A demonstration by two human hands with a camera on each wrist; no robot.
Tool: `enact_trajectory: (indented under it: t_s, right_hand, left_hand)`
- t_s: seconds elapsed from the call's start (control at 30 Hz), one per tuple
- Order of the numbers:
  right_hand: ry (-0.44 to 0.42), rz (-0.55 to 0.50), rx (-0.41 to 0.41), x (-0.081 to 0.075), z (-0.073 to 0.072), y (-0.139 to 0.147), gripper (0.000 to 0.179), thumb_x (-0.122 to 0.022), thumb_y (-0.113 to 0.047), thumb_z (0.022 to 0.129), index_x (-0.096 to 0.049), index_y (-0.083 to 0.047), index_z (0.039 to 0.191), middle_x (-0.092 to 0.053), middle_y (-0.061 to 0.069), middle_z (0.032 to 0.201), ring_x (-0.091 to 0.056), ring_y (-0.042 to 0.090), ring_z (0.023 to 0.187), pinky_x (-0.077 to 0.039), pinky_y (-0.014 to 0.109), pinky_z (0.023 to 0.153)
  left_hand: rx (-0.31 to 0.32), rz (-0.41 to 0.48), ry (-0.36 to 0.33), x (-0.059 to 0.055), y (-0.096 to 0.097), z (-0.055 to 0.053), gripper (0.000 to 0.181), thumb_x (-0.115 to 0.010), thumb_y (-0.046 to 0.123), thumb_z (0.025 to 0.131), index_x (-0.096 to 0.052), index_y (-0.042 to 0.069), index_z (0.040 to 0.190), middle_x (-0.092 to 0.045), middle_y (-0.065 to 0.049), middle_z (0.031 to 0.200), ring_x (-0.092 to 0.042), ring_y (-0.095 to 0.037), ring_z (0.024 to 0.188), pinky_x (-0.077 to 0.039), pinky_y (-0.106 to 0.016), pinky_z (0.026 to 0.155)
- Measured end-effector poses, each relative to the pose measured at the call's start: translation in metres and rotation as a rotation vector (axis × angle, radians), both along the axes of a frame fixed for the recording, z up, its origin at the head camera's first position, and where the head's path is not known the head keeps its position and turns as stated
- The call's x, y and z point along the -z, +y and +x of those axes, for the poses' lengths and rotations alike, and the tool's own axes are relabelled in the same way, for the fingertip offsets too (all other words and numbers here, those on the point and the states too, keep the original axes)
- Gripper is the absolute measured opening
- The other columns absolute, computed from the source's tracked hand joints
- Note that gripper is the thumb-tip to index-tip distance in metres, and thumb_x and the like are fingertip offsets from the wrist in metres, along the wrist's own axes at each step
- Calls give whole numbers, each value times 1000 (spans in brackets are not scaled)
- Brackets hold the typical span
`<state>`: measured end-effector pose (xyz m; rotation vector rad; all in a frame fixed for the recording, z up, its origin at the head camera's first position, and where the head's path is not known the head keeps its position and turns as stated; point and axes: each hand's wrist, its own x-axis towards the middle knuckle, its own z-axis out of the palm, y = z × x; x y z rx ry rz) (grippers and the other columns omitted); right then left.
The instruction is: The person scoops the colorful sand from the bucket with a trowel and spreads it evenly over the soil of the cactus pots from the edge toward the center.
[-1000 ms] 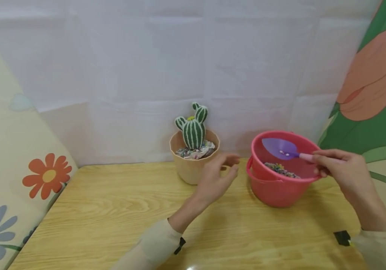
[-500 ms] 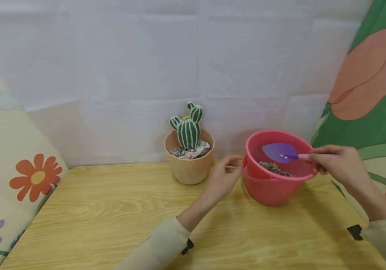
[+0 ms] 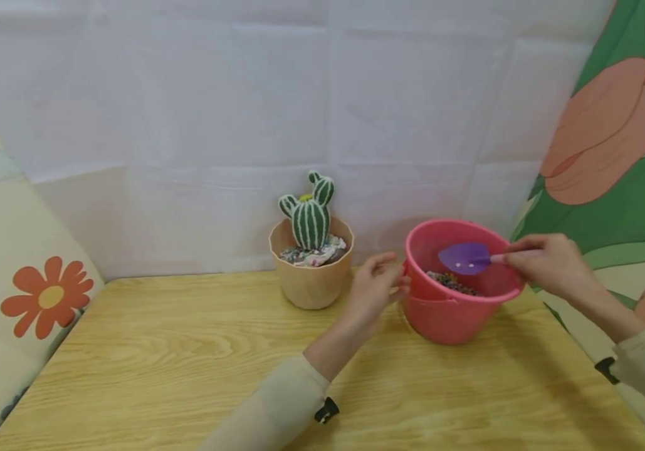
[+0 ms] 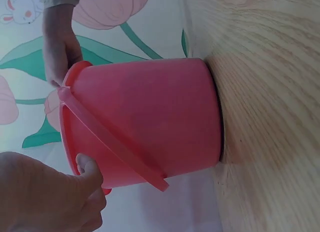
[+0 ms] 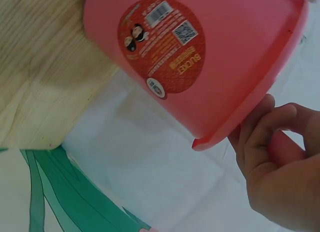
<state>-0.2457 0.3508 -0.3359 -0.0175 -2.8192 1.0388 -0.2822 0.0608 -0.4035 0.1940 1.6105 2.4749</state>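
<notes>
In the head view my right hand (image 3: 550, 266) grips the pink handle of a small purple hand trowel (image 3: 465, 258). Its blade, with small pale spots, is over the mouth of a red plastic bucket (image 3: 449, 326). Inside the bucket lies a mix of multicoloured small grains (image 3: 450, 283). My left hand (image 3: 372, 288) is at the bucket's left side, thumb and fingers loosely curved. In the left wrist view the left thumb (image 4: 87, 167) overlaps the bucket near its rim and hanging handle (image 4: 115, 142). The right wrist view shows the right hand (image 5: 280, 162) beside the rim, the trowel blade hidden.
A peach ribbed pot (image 3: 312, 285) left of the bucket holds a knitted green cactus (image 3: 311, 222) in pale, speckled filling. Both containers stand near the back edge of the wooden table (image 3: 187, 363). A white cloth (image 3: 215, 113) hangs behind, with flower-printed panels at both sides.
My left hand has moved from beside the peach pot rightward to the bucket's side. The right hand keeps the trowel over the bucket, its blade slightly lower. The head view has shifted a little.
</notes>
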Motion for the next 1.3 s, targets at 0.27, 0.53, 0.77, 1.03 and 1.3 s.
enact_trajectory:
  t_s: [0.27,0.53,0.77,1.03,1.3]
  right_hand:
    - [135,189,-78,1,-10,-6,41,-75,-31,94,-73,7,111,-75,15,92,-67,18,70,-53,31,50]
    - [124,260,-199,4,-21,-4,20,-72,-12,94,-74,5,104,-75,14,91,-72,22,75,-54,28,52]
    - [93,271,-259,6,-31,-4,19,-72,-9,94,-73,7,104,-75,14,91,-74,29,85,-60,31,61]
    - [49,317,-295,3,-39,-11,12,-72,-5,92,-73,5,98,-72,8,84,-69,17,70,-56,30,53]
    - [108,445,-378,3,-46,-18,4,-74,1,88,-70,0,86,-67,1,74,-58,9,59,-50,27,49]
  left_hand:
    - [0,62,-72,-2,10,-1,45,-62,-2,95,-50,-3,139,-63,-21,110,-65,-23,87,-59,-37,86]
    - [26,110,-97,-2,16,-2,45,-63,-2,92,-54,-3,136,-64,-19,111,-64,-23,90,-60,-37,85]
    - [45,205,-157,-3,17,-7,32,-64,5,97,-59,-4,128,-66,-18,107,-66,-23,88,-60,-41,83]
    - [42,256,-191,1,20,-10,44,-73,0,90,-57,-2,132,-67,-16,106,-66,-23,89,-60,-40,83]
    - [-3,247,-177,1,25,-10,47,-75,-8,87,-57,0,129,-66,-15,113,-68,-21,87,-61,-35,79]
